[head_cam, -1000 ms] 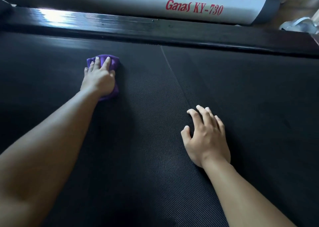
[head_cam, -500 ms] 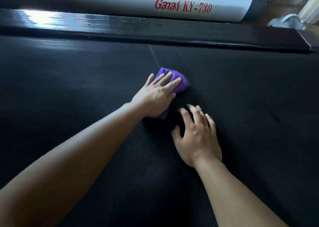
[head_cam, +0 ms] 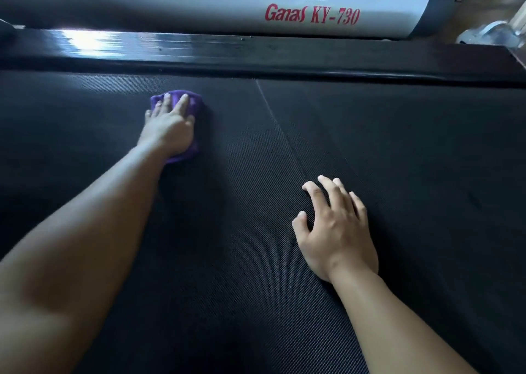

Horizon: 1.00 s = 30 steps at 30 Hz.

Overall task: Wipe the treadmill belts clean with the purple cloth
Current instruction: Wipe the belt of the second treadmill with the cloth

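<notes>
Now | purple cloth [head_cam: 197,104] bunched under left hand [head_cam: 168,129] | belt [head_cam: 227,231] black, textured

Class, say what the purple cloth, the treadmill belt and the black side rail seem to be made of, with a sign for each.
Purple cloth: soft fabric, perhaps microfibre; it bunches under the left hand. Treadmill belt: probably rubber or PVC, matt; a fine dotted texture shows. Side rail: glossy black, plastic or painted metal; it mirrors a bright light.

Looks like a gym: wide black treadmill belt [head_cam: 370,151], shiny side rail [head_cam: 256,53], silver frame [head_cam: 185,9] marked "Ganas KY-730".
</notes>
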Each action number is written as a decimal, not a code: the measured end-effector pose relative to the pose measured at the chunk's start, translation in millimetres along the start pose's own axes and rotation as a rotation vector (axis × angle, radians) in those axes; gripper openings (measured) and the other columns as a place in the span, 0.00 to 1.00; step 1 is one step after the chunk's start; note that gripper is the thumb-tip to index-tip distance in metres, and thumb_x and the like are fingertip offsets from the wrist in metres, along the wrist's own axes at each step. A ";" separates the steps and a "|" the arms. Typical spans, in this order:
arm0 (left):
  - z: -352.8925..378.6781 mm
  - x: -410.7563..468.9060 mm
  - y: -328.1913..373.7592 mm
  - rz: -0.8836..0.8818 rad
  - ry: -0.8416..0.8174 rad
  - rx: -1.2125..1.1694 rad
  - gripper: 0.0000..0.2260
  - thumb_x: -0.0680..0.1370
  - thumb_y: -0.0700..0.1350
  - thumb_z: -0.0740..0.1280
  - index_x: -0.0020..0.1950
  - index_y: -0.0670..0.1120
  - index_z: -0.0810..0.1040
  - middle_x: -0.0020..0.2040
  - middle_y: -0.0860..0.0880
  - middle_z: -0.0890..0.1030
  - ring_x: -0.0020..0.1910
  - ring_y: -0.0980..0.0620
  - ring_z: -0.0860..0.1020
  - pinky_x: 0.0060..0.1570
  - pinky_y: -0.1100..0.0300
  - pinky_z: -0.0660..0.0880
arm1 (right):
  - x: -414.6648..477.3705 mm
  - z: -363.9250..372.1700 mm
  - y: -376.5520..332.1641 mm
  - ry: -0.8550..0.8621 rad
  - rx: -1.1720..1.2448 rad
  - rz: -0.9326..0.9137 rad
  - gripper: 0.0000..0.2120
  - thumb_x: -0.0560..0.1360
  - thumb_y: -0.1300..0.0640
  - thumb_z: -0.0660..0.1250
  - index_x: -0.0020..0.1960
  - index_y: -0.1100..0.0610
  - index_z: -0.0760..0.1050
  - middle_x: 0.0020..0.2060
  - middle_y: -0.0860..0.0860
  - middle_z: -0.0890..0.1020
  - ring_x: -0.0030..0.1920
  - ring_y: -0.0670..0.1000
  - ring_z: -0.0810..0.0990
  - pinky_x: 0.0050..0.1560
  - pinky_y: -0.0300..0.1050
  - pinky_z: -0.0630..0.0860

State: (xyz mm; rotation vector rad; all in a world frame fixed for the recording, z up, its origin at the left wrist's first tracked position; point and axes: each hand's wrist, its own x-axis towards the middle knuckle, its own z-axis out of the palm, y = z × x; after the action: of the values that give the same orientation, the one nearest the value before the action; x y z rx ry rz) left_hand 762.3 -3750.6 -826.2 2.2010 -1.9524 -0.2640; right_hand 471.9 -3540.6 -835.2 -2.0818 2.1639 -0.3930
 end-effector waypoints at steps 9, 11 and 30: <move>33.7 -36.6 141.7 0.487 -0.074 0.030 0.24 0.82 0.52 0.53 0.78 0.53 0.54 0.79 0.42 0.51 0.78 0.43 0.50 0.74 0.45 0.48 | 0.8 -1.5 0.9 -0.030 -0.008 -0.001 0.30 0.74 0.41 0.47 0.74 0.47 0.64 0.76 0.48 0.62 0.78 0.50 0.55 0.78 0.51 0.48; 35.3 -74.6 141.9 0.600 -0.112 -0.008 0.25 0.82 0.52 0.54 0.78 0.55 0.53 0.80 0.45 0.51 0.78 0.46 0.49 0.75 0.48 0.46 | 1.6 -2.2 0.3 -0.034 -0.006 0.001 0.31 0.73 0.41 0.47 0.74 0.47 0.64 0.76 0.48 0.62 0.78 0.50 0.54 0.78 0.51 0.47; 24.3 -81.8 85.6 0.203 -0.051 0.018 0.25 0.82 0.53 0.52 0.79 0.53 0.50 0.80 0.45 0.47 0.78 0.45 0.47 0.76 0.47 0.44 | 0.4 -1.0 0.9 -0.029 0.014 0.008 0.27 0.74 0.42 0.49 0.72 0.45 0.64 0.76 0.47 0.63 0.78 0.50 0.55 0.78 0.52 0.48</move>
State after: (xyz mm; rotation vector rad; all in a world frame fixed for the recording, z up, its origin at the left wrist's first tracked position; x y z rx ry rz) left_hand 664.3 -3679.9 -827.0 2.0041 -2.1931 -0.2754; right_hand 470.8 -3540.9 -834.4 -2.0582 2.1460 -0.3736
